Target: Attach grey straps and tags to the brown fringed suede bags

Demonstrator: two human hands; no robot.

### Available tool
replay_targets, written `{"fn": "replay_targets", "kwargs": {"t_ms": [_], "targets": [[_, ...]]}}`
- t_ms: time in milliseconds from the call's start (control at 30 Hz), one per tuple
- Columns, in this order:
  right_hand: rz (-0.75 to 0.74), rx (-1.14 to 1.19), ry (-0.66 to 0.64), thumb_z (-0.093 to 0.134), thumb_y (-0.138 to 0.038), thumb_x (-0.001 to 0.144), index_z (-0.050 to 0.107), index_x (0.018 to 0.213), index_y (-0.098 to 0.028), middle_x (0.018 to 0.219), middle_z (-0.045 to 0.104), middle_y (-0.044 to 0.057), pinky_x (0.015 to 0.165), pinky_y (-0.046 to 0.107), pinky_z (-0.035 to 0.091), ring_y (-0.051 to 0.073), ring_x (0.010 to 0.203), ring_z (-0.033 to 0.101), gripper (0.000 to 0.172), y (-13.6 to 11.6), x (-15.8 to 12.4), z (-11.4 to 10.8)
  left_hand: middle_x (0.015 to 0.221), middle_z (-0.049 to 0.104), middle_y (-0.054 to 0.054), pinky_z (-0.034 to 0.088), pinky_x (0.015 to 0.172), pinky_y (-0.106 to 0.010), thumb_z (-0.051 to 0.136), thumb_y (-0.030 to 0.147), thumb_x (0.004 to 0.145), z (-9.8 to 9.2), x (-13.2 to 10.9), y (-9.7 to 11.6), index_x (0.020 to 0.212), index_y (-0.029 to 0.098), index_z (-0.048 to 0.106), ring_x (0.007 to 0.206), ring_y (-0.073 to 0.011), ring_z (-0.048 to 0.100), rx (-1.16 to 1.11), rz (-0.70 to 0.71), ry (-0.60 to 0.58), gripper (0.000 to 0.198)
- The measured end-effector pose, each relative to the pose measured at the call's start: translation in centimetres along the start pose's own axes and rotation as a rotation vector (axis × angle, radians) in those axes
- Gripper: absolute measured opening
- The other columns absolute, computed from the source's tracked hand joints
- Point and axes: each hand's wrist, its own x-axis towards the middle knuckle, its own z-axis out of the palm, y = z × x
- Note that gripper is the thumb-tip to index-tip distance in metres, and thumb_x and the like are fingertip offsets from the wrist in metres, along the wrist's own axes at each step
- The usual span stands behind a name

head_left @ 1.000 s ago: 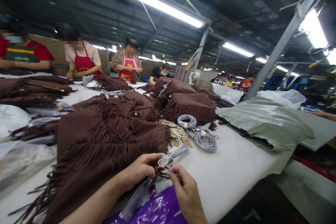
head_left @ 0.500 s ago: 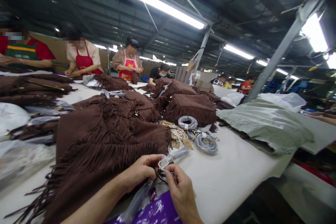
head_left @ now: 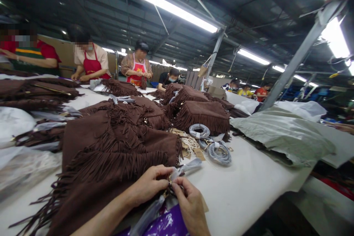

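The left hand (head_left: 149,186) and right hand (head_left: 190,203) pinch tight on the wrapped clasp (head_left: 170,184); slick film (head_left: 190,165) may let it slip; bag fringe (head_left: 124,166) at ten o'clock could snag.

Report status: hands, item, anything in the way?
Left hand and right hand both pinching clear-wrapped strap piece. Brown fringed bag beside left hand, purple plastic beneath. Nothing blocks them.
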Motion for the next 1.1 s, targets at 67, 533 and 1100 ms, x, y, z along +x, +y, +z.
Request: {"fn": "replay_targets", "kwargs": {"t_ms": [67,533,1100], "targets": [[0.002,-0.002,-0.003,0.058,-0.048,0.084,0.065,0.074,-0.02,0.066,0.065,0.001,0.06,0.025,0.047,0.019,0.063,0.06,0.031,0.2,0.0,0.0,0.083,0.062,-0.001,0.041,0.079,-0.028,0.052,0.017,0.074,0.4,0.1,-0.1,0.095,0.017,0.073,0.086,-0.02,0.055,0.055,0.03,0.054,0.029],[0.01,-0.023,-0.238,0.045,-0.046,0.095,0.06,0.093,-0.022,0.06,0.056,-0.004,0.049,0.023,0.039,0.013,0.048,0.052,0.029,-0.3,0.3,-2.0,0.07,0.044,0.005,0.033,0.062,-0.024,0.043,0.017,0.086,-0.9,-0.4,3.2,0.091,0.021,0.047,0.066,-0.0137,0.04,0.201,0.142,0.228,0.008],[0.016,0.069,-0.284,0.058,-0.044,0.087,0.058,0.074,-0.02,0.058,0.044,-0.007,0.049,0.022,0.034,0.011,0.049,0.043,0.028,0.0,1.4,-1.0,0.071,0.046,0.005,0.036,0.064,-0.025,0.046,0.018,0.08,-0.7,0.4,1.5,0.091,0.02,0.048,0.066,-0.0134,0.044,0.032,0.144,0.314,0.011]]}}
